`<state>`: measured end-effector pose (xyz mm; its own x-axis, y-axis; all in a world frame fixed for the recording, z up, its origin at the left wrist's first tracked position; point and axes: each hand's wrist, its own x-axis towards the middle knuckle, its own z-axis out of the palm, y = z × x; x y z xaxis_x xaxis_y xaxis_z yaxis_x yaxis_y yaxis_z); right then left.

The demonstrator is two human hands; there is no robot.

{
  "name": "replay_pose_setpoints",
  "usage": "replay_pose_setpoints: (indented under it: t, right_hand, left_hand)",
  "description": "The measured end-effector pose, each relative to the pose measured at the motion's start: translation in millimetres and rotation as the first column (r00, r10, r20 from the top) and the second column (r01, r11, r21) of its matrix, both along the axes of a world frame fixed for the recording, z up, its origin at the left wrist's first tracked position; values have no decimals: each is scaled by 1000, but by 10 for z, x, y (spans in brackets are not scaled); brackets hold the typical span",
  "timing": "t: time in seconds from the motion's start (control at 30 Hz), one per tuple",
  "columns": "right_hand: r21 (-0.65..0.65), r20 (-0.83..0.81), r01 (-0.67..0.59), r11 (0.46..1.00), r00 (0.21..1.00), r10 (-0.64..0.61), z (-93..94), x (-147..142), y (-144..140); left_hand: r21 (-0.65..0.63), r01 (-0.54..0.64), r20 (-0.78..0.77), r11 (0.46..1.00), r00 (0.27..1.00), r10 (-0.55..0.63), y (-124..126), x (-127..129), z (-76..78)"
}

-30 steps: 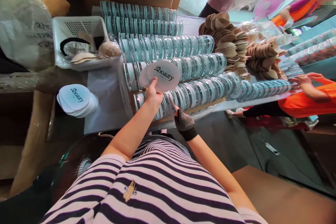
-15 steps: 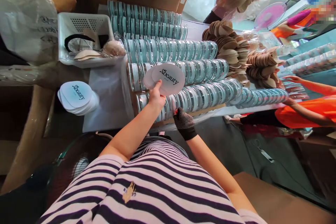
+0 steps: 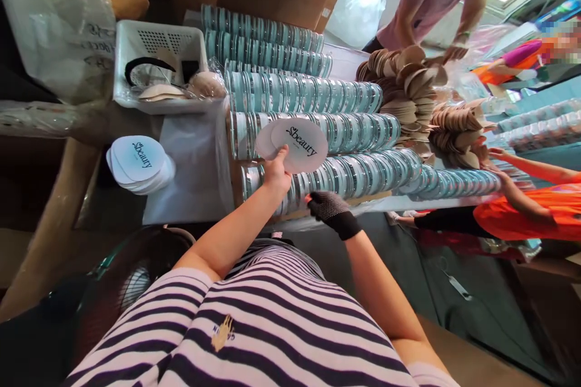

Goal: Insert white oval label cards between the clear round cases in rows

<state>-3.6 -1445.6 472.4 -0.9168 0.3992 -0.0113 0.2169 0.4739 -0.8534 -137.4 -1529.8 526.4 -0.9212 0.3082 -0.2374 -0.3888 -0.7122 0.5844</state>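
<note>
My left hand (image 3: 278,176) is closed on a fanned stack of white oval cards (image 3: 305,146), the top one printed "beauty". It holds them above the near rows of clear round plastic containers (image 3: 349,176), which lie packed on their sides. My right hand (image 3: 327,205) wears a dark dotted glove with bare fingertips. Its fingers are curled together at the front edge of the nearest row; whatever they hold, if anything, is hidden. More of the same printed cards (image 3: 138,160) lie in a pile at the left end of the table.
A white perforated basket (image 3: 118,81) with a black band and beige cups stands at the back left. Stacked beige cups (image 3: 415,87) sit beyond the rows. A person in pink (image 3: 436,0) reaches over them; another in orange (image 3: 512,211) works at right. A fan (image 3: 136,284) stands nearby.
My right hand has drawn slightly right and back along the nearest row. The left still holds the cards. The person in pink has lowered both hands to the beige cups.
</note>
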Motion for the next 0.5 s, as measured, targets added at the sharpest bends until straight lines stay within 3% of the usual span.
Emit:
replay_pose_setpoints:
  t: [0.1, 0.17, 0.27, 0.33, 0.4, 0.47, 0.5]
  right_hand:
    - [153, -315, 325, 933, 911, -266, 267, -70, 244]
    - [188, -441, 387, 902, 854, -275, 402, -130, 273]
    - [288, -551, 435, 853, 804, -224, 452, -228, 67]
    - [218, -545, 436, 873, 796, -261, 401, -280, -131]
    - [43, -476, 426, 904, 804, -356, 327, -266, -269]
    - [-52, -433, 475, 878, 782, -449, 253, -122, -323]
    - [-26, -432, 508, 861, 771, -468, 211, 8, -335]
  left_hand:
    - [-16, 2, -33, 1000, 999, -3, -4, 57, 1]
    - [-30, -2, -65, 1000, 998, 0, -37, 119, -10]
    - [-37, -5, -91, 999, 996, 2, -100, 238, -33]
    - [-25, 23, -112, 999, 993, -26, -128, 297, -26]
    - [-9, 33, -121, 999, 992, -34, -150, 293, 19]
    - [1, -7, -106, 1000, 994, 7, -189, 200, 102]
    - [11, -44, -101, 999, 994, 45, -221, 122, 151]
